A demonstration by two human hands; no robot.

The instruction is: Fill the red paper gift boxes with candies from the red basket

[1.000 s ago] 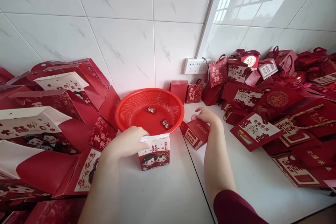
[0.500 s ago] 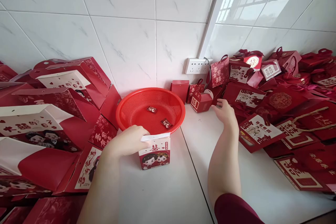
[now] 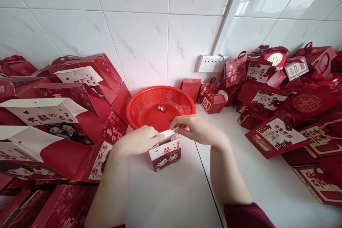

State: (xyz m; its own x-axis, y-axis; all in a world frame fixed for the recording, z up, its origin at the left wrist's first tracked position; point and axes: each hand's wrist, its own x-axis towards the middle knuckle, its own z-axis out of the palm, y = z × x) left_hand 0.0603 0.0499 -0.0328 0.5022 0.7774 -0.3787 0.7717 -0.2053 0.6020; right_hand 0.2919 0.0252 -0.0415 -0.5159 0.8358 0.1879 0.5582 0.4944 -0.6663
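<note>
A wide stretch of white counter (image 3: 165,203) is seen nearest, a dark seam (image 3: 211,183) right of the box (image 3: 167,159), printed "囍", small side text unreadable. The box, upright and open-topped, is pinched at its left edge by the left hand (image 3: 140,139); its flap is met by the narrowly curled right hand (image 3: 200,128), grip cannot be told. Behind, the basin (image 3: 144,105) is partly hidden; a sweet (image 3: 161,108) is shown inside. Farther, "吾家有囍" is read on a bag (image 3: 236,69).
</note>
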